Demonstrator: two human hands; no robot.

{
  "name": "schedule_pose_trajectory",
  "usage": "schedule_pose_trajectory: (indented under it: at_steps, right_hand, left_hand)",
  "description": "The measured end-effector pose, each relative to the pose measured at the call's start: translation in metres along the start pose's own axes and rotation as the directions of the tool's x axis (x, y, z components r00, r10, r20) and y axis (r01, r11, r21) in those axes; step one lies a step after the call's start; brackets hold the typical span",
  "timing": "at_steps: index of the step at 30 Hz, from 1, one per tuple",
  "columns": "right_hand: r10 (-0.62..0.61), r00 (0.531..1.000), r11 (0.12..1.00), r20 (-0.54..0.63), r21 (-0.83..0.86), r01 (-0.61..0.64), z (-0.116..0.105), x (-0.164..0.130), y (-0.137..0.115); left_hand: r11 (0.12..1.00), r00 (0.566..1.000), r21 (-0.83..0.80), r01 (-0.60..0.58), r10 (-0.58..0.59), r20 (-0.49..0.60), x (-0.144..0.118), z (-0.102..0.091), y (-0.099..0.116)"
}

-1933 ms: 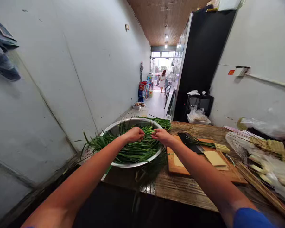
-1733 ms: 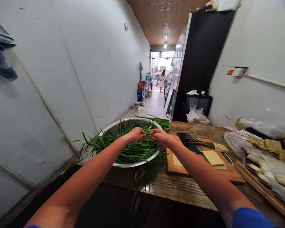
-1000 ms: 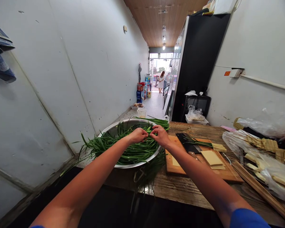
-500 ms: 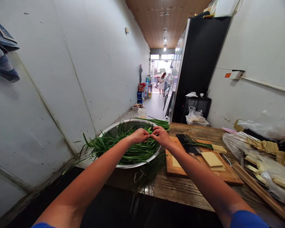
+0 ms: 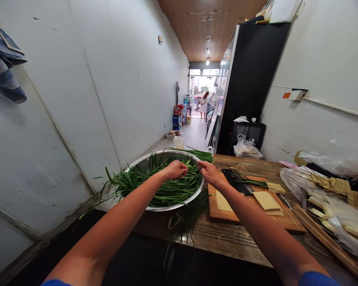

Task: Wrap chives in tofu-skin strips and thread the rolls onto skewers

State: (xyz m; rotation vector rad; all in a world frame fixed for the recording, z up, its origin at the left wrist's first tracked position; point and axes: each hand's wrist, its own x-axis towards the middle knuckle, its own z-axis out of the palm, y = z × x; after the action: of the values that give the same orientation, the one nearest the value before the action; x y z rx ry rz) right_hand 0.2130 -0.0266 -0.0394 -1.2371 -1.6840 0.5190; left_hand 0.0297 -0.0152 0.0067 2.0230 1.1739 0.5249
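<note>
both hands work over the steel basin point(image 5: 143, 161) heaped with garlic chives point(image 5: 167, 186). the left hand point(image 5: 175, 170) is clenched on a few chive stalks above the heap; the right hand point(image 5: 208, 172), at the basin's right rim, pinches chives too. right of the basin lie a wooden cutting board point(image 5: 226, 214), cleaver point(image 5: 235, 179), tofu sheets point(image 5: 265, 200) and bamboo skewers point(image 5: 325, 236).

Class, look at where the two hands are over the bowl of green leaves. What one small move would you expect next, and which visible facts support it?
Probably the right hand draws the strand it pinches toward the cutting board. Both hands, the left hand too, pinch chive leaves over the metal bowl, slightly apart, and the board lies just right of the bowl.
</note>
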Motion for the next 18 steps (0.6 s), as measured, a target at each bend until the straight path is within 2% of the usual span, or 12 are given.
schedule_pose_trajectory:
  at_steps: [3, 6, 9, 15, 18]
  right_hand:
    - [-0.051, 0.997, 0.999, 0.049, -0.003, 0.052, 0.009, -0.008, -0.002]
    - [-0.035, 0.997, 0.999, 0.070, 0.019, 0.034, 0.015, -0.012, -0.007]
    - [-0.022, 0.995, 0.997, 0.099, 0.072, 0.015, 0.016, -0.014, -0.010]
    - [-0.100, 0.984, 0.991, 0.148, 0.099, 0.086, 0.016, -0.015, -0.011]
    - [-0.090, 0.990, 0.994, 0.108, 0.076, 0.082, 0.017, -0.015, -0.010]
  left_hand:
    - [0.999, 1.000, -0.032, 0.012, -0.011, 0.019, -0.001, 0.001, 0.003]
    - [0.998, 1.000, -0.057, 0.004, -0.003, 0.018, 0.001, 0.003, 0.003]
    - [0.996, 1.000, -0.087, -0.004, 0.005, 0.014, 0.005, 0.005, 0.001]
    - [0.995, 1.000, -0.098, -0.007, 0.008, 0.016, 0.010, 0.009, -0.001]
    - [0.994, 0.999, -0.112, -0.019, 0.022, 0.030, 0.009, 0.011, 0.002]
